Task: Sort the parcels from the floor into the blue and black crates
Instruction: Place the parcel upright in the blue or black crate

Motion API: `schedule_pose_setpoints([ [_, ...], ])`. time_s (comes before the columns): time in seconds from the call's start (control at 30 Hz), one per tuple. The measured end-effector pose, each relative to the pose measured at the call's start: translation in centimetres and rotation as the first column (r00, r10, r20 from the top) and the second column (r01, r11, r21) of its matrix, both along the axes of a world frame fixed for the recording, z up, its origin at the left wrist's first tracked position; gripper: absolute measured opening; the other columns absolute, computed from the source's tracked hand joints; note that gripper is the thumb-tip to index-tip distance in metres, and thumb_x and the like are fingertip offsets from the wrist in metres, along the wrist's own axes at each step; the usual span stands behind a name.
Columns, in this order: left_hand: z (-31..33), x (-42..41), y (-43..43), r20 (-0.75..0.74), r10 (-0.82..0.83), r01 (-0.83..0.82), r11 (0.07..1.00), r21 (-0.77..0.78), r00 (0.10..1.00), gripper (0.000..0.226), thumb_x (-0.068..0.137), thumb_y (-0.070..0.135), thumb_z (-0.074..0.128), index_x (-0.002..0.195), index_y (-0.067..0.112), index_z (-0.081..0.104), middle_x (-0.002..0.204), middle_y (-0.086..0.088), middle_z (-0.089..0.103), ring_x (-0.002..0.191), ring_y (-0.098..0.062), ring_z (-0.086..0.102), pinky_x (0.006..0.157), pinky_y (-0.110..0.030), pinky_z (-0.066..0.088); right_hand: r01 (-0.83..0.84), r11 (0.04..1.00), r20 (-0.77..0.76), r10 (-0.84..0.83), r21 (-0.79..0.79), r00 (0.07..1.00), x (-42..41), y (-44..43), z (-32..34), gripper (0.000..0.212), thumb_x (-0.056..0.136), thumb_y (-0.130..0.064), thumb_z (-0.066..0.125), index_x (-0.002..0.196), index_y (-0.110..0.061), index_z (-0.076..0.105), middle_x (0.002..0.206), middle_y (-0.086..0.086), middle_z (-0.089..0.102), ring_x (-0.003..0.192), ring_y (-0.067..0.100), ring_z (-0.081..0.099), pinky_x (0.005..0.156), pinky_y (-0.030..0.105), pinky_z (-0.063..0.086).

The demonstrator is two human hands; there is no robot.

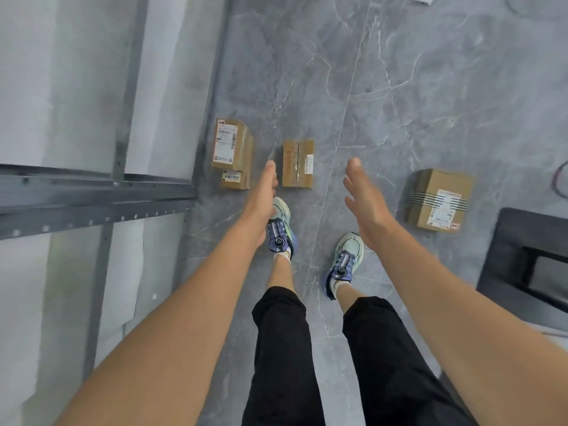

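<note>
Brown cardboard parcels lie on the grey marbled floor ahead of my feet. A small taped parcel (297,163) sits between my two hands. To its left a long labelled parcel (230,144) lies on a smaller one (235,179), close to the shelf frame. A bigger parcel with black stripes (439,199) stands to the right. My left hand (265,195) reaches down with straight fingers, just left of the taped parcel. My right hand (364,198) is stretched out flat to that parcel's right. Both hands hold nothing. A black crate (504,256) shows at the right edge.
A grey metal shelf frame (92,195) with white panels fills the left side. My two feet in blue-green shoes (342,262) stand on the floor below the hands. A thin cable (558,179) curves at the far right. Open floor stretches behind the parcels.
</note>
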State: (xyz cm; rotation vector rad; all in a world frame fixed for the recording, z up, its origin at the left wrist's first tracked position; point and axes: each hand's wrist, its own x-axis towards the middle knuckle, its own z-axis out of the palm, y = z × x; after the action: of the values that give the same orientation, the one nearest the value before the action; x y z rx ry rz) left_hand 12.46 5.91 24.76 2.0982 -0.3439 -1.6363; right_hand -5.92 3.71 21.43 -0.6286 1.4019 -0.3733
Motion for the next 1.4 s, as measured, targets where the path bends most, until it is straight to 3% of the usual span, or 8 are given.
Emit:
schedule_pose_setpoints([
  [0.17, -11.1, 1.2, -3.7, -0.026, -0.074, 0.076, 0.996, 0.049, 0.997, 0.061, 0.109, 0.055, 0.025, 0.156, 0.019, 0.038, 0.158, 0.000, 0.043, 0.142, -0.012, 0.040, 0.119, -0.039, 0.031, -0.005, 0.999, -0.031, 0.006, 0.048, 0.999, 2.1, -2.9, -11.7, 0.085, 0.098, -0.080, 0.031, 0.167, -0.033, 0.018, 0.175, -0.010, 0.017, 0.160, 0.013, 0.019, 0.130, 0.053, 0.017],
  [0.5, -32.8, 6.2, -8.2, -0.032, -0.152, 0.155, 0.972, 0.178, 0.988, 0.066, 0.105, 0.065, 0.026, 0.159, 0.027, 0.033, 0.165, 0.000, 0.033, 0.151, -0.020, 0.031, 0.123, -0.048, 0.026, 0.090, 0.976, -0.137, -0.064, 0.196, 0.988, 7.6, -6.2, -31.6, 0.074, 0.106, -0.069, 0.030, 0.167, -0.029, 0.021, 0.175, -0.005, 0.019, 0.160, 0.018, 0.021, 0.130, 0.053, 0.018],
  [0.63, -39.8, 7.2, -9.0, -0.085, -0.096, 0.110, 0.977, 0.183, 0.992, 0.068, 0.103, 0.067, 0.027, 0.161, 0.031, 0.027, 0.167, 0.001, 0.028, 0.153, -0.022, 0.026, 0.123, -0.045, 0.021, 0.087, 0.974, -0.151, -0.056, 0.207, 0.987, 9.2, -7.4, -36.9, 0.063, 0.111, -0.059, 0.025, 0.164, -0.025, 0.031, 0.171, -0.003, 0.028, 0.157, 0.017, 0.026, 0.127, 0.042, 0.019],
  [0.83, -49.8, 7.5, -8.3, -0.093, -0.070, 0.088, 0.974, 0.208, 0.993, 0.120, 0.053, 0.108, 0.033, 0.155, 0.043, 0.036, 0.164, 0.008, 0.036, 0.150, -0.021, 0.034, 0.120, -0.056, 0.026, 0.074, 0.972, -0.156, -0.040, 0.222, 0.987, 11.1, -8.7, -42.2, 0.060, 0.111, -0.058, 0.023, 0.156, -0.025, 0.046, 0.145, -0.005, 0.051, 0.131, 0.006, 0.042, 0.103, 0.028, 0.026],
  [1.0, -45.2, 7.2, -10.5, -0.149, -0.097, 0.121, 0.979, 0.165, 0.984, 0.060, 0.103, 0.067, 0.027, 0.141, 0.033, 0.059, 0.142, 0.005, 0.061, 0.125, -0.015, 0.056, 0.099, -0.037, 0.041, 0.074, 0.968, -0.149, -0.039, 0.239, 0.988, 11.7, -8.8, -43.5, 0.063, 0.107, -0.067, 0.025, 0.153, -0.032, 0.049, 0.152, -0.001, 0.053, 0.132, 0.015, 0.047, 0.105, 0.033, 0.027],
  [1.07, -44.4, 7.4, -10.6, -0.178, -0.075, 0.102, 0.984, 0.147, 0.981, 0.056, 0.106, 0.062, 0.026, 0.137, 0.032, 0.062, 0.137, 0.004, 0.065, 0.114, -0.012, 0.060, 0.101, -0.037, 0.045, 0.079, 0.971, -0.154, -0.045, 0.224, 0.987, 11.6, -9.1, -42.7, 0.064, 0.107, -0.068, 0.024, 0.154, -0.033, 0.048, 0.145, -0.005, 0.053, 0.126, 0.013, 0.046, 0.104, 0.034, 0.028],
  [1.27, -36.5, 7.0, -11.6, -0.189, -0.026, 0.035, 0.998, 0.044, 0.982, 0.058, 0.105, 0.064, 0.026, 0.138, 0.034, 0.062, 0.134, 0.005, 0.067, 0.122, -0.012, 0.061, 0.112, -0.046, 0.044, 0.066, 0.990, -0.170, -0.043, 0.128, 0.984, 11.0, -10.6, -35.0, 0.065, 0.104, -0.073, 0.024, 0.149, -0.037, 0.054, 0.147, -0.006, 0.059, 0.135, 0.015, 0.052, 0.114, 0.039, 0.033],
  [1.4, -27.1, 6.9, -12.1, -0.161, -0.018, 0.007, 0.998, -0.065, 0.987, 0.061, 0.101, 0.072, 0.026, 0.136, 0.039, 0.063, 0.131, 0.011, 0.068, 0.119, -0.005, 0.061, 0.111, -0.041, 0.043, 0.028, 0.998, -0.159, -0.019, 0.052, 0.987, 11.0, -12.2, -24.7, 0.055, 0.110, -0.062, 0.021, 0.136, -0.036, 0.061, 0.123, -0.013, 0.067, 0.110, -0.002, 0.059, 0.088, 0.025, 0.039],
])
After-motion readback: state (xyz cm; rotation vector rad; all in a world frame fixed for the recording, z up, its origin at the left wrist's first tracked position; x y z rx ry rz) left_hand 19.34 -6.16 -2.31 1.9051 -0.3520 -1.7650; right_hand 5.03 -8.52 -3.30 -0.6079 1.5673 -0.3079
